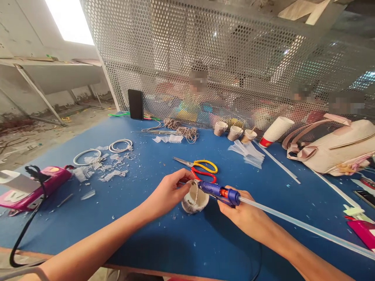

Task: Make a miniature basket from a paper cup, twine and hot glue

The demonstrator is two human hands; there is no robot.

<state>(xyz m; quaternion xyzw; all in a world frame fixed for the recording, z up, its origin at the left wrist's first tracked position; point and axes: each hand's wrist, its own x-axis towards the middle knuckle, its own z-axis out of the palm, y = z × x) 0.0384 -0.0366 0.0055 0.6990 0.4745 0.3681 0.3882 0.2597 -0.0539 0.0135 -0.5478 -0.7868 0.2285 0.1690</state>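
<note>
A blue hot glue gun is in my right hand, its fingers wrapped round the handle. From its back a long clear glue stick runs out to the right. Below the nozzle sits a small pale cup with a piece of cord at its rim and inside it. My left hand is closed at the cup's far left rim, thumb and fingers pinched there; the fingertips are partly hidden. Just beyond lie scissors with one yellow and one red handle.
Coiled cord, three small cups, a stack of paper cups and a beige bag line the back. White cable coils, plastic scraps and a pink power strip are left. A perforated metal screen stands behind.
</note>
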